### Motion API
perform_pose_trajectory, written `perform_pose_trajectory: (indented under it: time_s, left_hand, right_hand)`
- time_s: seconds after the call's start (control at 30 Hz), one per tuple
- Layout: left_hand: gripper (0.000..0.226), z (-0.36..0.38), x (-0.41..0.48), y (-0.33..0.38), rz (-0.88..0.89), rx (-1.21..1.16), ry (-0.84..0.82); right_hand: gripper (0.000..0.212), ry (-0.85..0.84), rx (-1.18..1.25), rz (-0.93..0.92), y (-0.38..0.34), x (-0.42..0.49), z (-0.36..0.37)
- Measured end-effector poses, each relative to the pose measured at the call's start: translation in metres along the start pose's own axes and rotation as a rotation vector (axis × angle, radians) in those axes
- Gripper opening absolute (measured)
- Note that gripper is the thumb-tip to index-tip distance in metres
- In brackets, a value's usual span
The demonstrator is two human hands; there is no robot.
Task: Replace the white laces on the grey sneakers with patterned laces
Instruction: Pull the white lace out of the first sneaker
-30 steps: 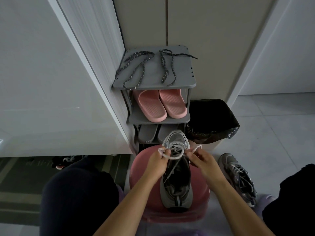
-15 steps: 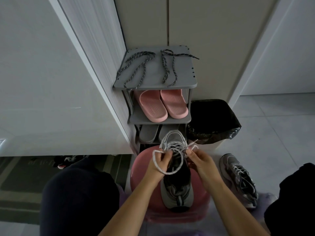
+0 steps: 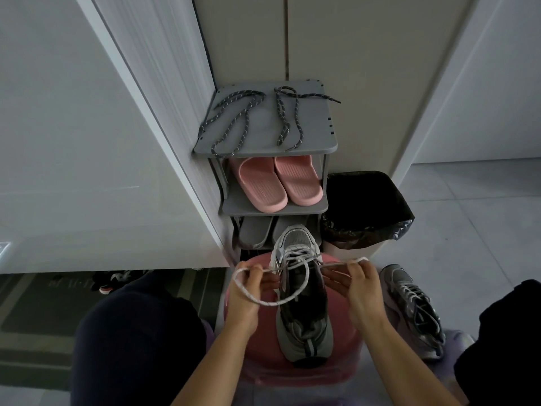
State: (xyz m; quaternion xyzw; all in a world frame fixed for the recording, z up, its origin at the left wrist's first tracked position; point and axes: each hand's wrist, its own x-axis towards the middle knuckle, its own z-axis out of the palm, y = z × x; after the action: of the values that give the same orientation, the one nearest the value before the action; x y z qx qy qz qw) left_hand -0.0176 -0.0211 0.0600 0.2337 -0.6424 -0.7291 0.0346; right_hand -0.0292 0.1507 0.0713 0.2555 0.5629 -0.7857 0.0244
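Note:
A grey sneaker (image 3: 303,315) lies toe-away on a pink stool (image 3: 257,326) between my knees. Its white lace (image 3: 272,301) is loosened and pulled out to both sides. My left hand (image 3: 248,291) pinches the left strand, which hangs in a wide loop below my fingers. My right hand (image 3: 358,284) pinches the right strand, its end sticking out past my thumb. The second grey sneaker (image 3: 415,309), still with a white lace, lies on the floor to the right. Two dark patterned laces (image 3: 234,121) (image 3: 288,115) lie on top of the grey shoe rack (image 3: 319,133).
Pink slippers (image 3: 278,180) sit on the rack's middle shelf and grey slippers (image 3: 254,232) below. A bin with a black bag (image 3: 363,206) stands right of the rack. A white cabinet door (image 3: 87,142) runs along the left. Tiled floor (image 3: 468,215) lies to the right.
My hands have moved apart, drawing the white lace out sideways from the sneaker. The loop under my left hand has grown wider.

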Motion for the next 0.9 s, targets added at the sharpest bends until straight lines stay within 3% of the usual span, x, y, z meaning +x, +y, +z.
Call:
perform_pose_trajectory:
  time_s: [0.1, 0.2, 0.33, 0.47, 0.57, 0.67, 0.73, 0.8, 0.9]
  left_hand:
    - [0.013, 0.004, -0.002, 0.001, -0.002, -0.016, -0.002]
    - [0.02, 0.017, 0.0, 0.004, 0.161, 0.317, -0.171]
    - [0.03, 0.029, 0.004, 0.006, 0.156, 0.572, -0.229]
    - [0.02, 0.022, -0.003, 0.001, -0.014, 0.369, -0.088]
    - [0.02, 0.015, -0.01, 0.002, -0.167, 0.022, -0.013]
    - [0.042, 0.011, -0.016, 0.008, -0.235, -0.262, -0.064]
    - [0.035, 0.01, -0.015, 0.007, -0.272, -0.343, -0.045]
    - [0.028, 0.01, -0.013, 0.005, -0.298, -0.369, -0.011]
    - [0.027, 0.01, -0.012, 0.003, -0.33, -0.403, 0.007]
  right_hand:
    - [0.015, -0.09, -0.134, -0.042, 0.006, -0.006, 0.003]
    - [0.009, -0.127, -0.5, -0.127, 0.007, -0.008, 0.003]
    - [0.019, -0.043, -0.581, -0.176, 0.003, -0.007, 0.009]
    - [0.02, 0.035, -0.569, -0.152, 0.01, -0.003, 0.006]
    - [0.018, 0.024, -0.256, -0.085, 0.01, 0.001, 0.005]
    - [0.023, 0.047, -0.043, -0.081, -0.004, -0.002, 0.007]
    - [0.026, 0.024, -0.087, -0.038, -0.008, -0.003, 0.008]
    - [0.031, -0.042, -0.294, -0.027, -0.007, -0.006, 0.008]
    - [0.024, -0.217, -0.669, -0.24, 0.0, -0.009, 0.008]
